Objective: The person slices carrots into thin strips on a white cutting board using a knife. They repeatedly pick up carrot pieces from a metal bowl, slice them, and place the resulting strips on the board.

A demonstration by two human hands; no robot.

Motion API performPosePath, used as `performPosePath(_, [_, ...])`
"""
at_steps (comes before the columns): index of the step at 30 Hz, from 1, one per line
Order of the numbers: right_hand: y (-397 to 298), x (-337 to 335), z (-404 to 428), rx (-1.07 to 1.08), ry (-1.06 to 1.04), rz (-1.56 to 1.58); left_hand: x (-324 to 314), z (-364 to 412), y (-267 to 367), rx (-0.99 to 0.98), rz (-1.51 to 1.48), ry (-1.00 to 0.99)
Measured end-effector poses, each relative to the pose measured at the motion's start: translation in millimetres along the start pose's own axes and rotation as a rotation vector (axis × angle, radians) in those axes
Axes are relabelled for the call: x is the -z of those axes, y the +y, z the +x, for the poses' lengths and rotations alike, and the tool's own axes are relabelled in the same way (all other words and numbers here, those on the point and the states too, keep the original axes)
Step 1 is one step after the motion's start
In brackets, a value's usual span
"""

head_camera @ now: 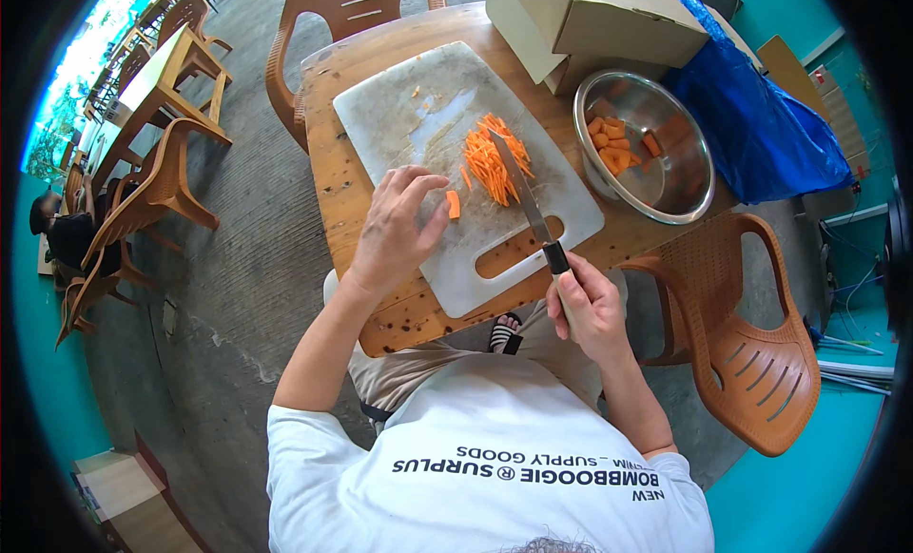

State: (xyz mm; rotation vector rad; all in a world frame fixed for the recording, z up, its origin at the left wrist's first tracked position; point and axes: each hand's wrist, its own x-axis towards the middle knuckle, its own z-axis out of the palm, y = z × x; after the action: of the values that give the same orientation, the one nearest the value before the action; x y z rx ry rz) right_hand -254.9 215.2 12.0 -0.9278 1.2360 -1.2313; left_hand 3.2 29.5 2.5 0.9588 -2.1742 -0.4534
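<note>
My right hand (588,303) grips the pale handle of a kitchen knife (526,196). Its blade lies across a heap of carrot matchsticks (488,161) on a worn white plastic cutting board (385,111). Close to the fingertips of my left hand (403,221) is a small carrot piece (454,204); I cannot tell whether they touch. The left fingers are curled but apart, with nothing seen between them. Past the board's right edge stands a steel bowl (685,168) holding several carrot chunks (611,145).
Cardboard boxes (628,32) and a blue plastic sheet (756,118) border the wooden table (335,218) at the far right. Brown plastic chairs stand beyond the table (349,11) and to my right (742,339). A person (71,225) sits far off at left.
</note>
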Motion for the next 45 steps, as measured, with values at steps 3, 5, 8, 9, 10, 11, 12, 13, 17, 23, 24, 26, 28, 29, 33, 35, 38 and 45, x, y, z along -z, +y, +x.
performPosePath(3, [-3.9,-4.7,-10.8,-0.036,-0.004,0.021,9.7,1.6,4.7,-0.075,0.031,-0.104])
performPosePath(5, [-8.3,-9.3,-15.2,-0.058,-0.014,-0.015,6.0,0.0,-3.2,-0.092,0.038,-0.129])
performPosePath(8, [-11.1,-18.5,-16.1,-0.042,-0.039,-0.086,-0.2,0.8,-4.9,-0.092,0.057,-0.113])
performPosePath(9, [-17.8,-20.9,-17.1,-0.092,-0.063,-0.100,-2.2,1.7,-3.8,-0.086,0.066,-0.097])
performPosePath(10, [-19.2,-22.8,-16.8,-0.070,-0.070,-0.143,-3.4,3.2,-2.2,-0.080,0.071,-0.103])
performPosePath(11, [-19.6,-24.7,-16.0,-0.045,-0.076,-0.186,-3.7,6.3,0.0,-0.076,0.077,-0.108])
performPosePath(12, [-20.3,-26.8,-15.4,-0.021,-0.082,-0.229,-4.5,8.6,1.7,-0.073,0.084,-0.113])
performPosePath(13, [-21.8,-29.2,-15.2,-0.009,-0.095,-0.264,-5.9,9.1,2.9,-0.077,0.091,-0.112])
performPosePath(17, [-27.3,-39.4,-15.4,0.042,-0.136,-0.368,-13.7,4.4,3.1,-0.120,0.142,-0.058])
performPosePath(23, [-35.5,-47.1,-14.4,-0.003,-0.172,-0.407,-17.3,-0.1,-0.9,-0.131,0.182,-0.041])
performPosePath(24, [-35.1,-47.7,-14.1,-0.007,-0.172,-0.413,-18.0,-0.9,-1.5,-0.129,0.189,-0.038])
performPosePath(26, [-33.6,-48.9,-14.0,0.010,-0.170,-0.407,-17.8,-1.5,0.3,-0.120,0.191,-0.047])
performPosePath(28, [-33.3,-49.6,-13.2,0.014,-0.175,-0.408,-17.3,-0.4,4.1,-0.109,0.190,-0.046])
performPosePath(29, [-34.2,-49.5,-12.1,0.008,-0.181,-0.411,-16.7,0.9,7.7,-0.103,0.189,-0.041])
performPosePath(33, [-46.2,-49.6,-7.5,-0.059,-0.201,-0.409,-15.2,2.9,12.8,-0.085,0.188,-0.039])
performPosePath(35, [-49.0,-50.6,-5.7,-0.069,-0.199,-0.413,-14.3,3.7,13.6,-0.090,0.195,-0.050])
performPosePath(38, [-51.2,-51.0,-4.1,-0.095,-0.209,-0.433,-14.9,5.2,11.0,-0.103,0.209,-0.074])
performPosePath(45, [-49.3,-57.9,0.5,-0.091,-0.196,-0.405,-14.5,6.0,13.2,-0.122,0.241,-0.086])
